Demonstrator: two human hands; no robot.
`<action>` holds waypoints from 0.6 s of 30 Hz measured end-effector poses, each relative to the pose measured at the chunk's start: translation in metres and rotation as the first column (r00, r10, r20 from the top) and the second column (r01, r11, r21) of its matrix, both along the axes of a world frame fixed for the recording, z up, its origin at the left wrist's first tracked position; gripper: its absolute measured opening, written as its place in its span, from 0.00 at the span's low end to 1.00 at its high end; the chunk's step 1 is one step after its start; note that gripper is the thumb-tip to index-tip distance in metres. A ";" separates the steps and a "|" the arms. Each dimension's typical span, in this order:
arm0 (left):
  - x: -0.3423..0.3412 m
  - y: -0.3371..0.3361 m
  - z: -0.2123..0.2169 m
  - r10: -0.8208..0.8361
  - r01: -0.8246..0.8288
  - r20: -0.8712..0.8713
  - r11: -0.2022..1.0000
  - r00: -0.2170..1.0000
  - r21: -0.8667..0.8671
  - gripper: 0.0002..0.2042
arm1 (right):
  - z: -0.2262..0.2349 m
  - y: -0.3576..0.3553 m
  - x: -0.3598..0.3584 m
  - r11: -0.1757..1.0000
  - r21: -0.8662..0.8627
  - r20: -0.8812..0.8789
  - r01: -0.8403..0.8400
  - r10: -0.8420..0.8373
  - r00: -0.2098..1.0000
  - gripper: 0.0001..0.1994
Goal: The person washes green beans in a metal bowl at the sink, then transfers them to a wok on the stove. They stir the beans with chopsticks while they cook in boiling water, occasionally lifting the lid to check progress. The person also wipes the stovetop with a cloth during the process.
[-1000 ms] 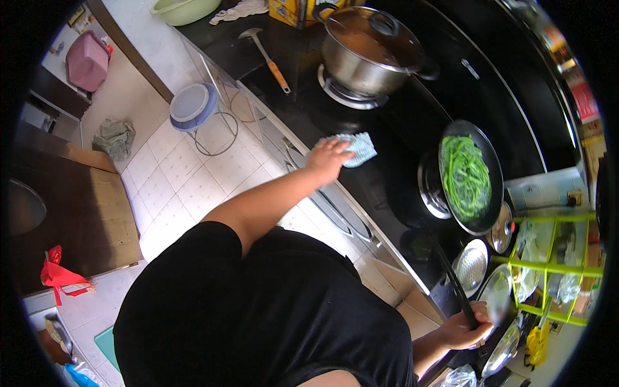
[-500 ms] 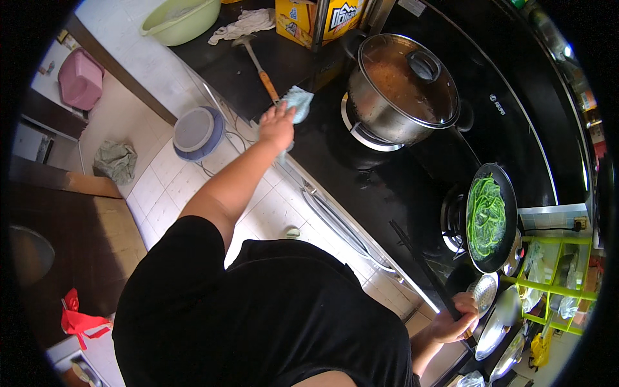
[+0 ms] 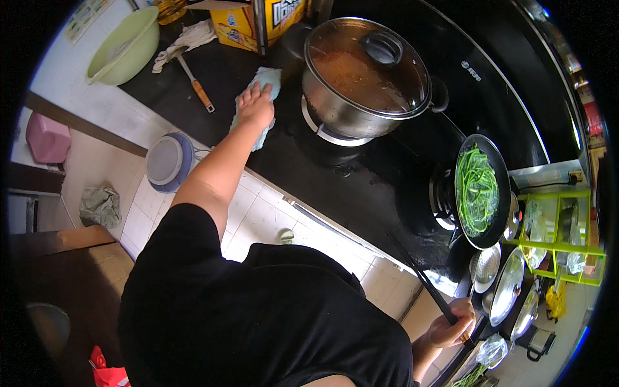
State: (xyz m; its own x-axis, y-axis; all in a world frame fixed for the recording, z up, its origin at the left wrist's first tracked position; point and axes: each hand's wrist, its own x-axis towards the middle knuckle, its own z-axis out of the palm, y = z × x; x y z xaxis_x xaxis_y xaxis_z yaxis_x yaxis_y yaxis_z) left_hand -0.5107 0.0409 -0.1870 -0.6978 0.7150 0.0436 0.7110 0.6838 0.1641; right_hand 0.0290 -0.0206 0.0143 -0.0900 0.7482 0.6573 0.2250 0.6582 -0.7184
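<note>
My left hand (image 3: 256, 106) lies flat, fingers spread, on a pale blue cloth (image 3: 268, 77) spread over the black counter. Just left of it rests a metal kitchen utensil (image 3: 196, 87) with a wooden grip, its head by a white rag. To the right of the cloth, a lidded steel pot (image 3: 348, 106) stands on a burner, brownish contents showing through the glass. At the lower right, my right hand (image 3: 451, 324) is closed round long dark chopsticks (image 3: 423, 278), their tips over the counter edge. Beyond them a frying pan (image 3: 504, 216) holds green vegetable strands.
A light green basin (image 3: 132, 48) and a yellow box (image 3: 233, 29) stand at the back left. Metal lids (image 3: 505, 290) and a perforated ladle (image 3: 485, 266) lie beside a green rack (image 3: 545, 246) on the right. A round grey-and-blue appliance (image 3: 169, 161) sits on the tiled floor.
My left hand has pressed the bunched cloth out flat, moving it from the counter's front edge farther onto the counter. The view has shifted right; my right hand still holds the chopsticks.
</note>
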 end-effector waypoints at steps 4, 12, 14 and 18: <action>-0.005 0.032 0.009 -0.228 0.230 0.053 0.972 0.972 -0.042 0.26 | 0.004 -0.004 0.002 0.999 -0.031 0.011 0.019 -0.018 1.000 0.14; 0.011 0.015 -0.005 -0.210 0.206 -0.054 0.977 0.976 -0.060 0.24 | 0.015 0.000 0.023 0.996 0.034 -0.087 0.084 -0.081 0.993 0.14; 0.034 -0.012 -0.008 -0.155 0.153 -0.079 0.988 0.985 -0.022 0.24 | 0.016 0.002 0.029 0.986 0.093 -0.085 0.135 -0.128 0.988 0.13; 0.104 -0.067 -0.015 -0.160 0.162 -0.163 0.987 0.973 -0.004 0.25 | 0.012 -0.001 0.058 0.988 0.094 -0.095 0.122 -0.113 0.989 0.17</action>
State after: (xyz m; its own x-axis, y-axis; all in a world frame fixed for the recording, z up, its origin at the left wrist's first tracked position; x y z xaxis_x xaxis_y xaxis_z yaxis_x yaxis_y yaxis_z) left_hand -0.4068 -0.0266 -0.2019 -0.5567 0.8163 0.1544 0.8292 0.5573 0.0433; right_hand 0.0872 -0.0213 0.0267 0.0571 0.6806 0.7304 0.2434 0.7001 -0.6713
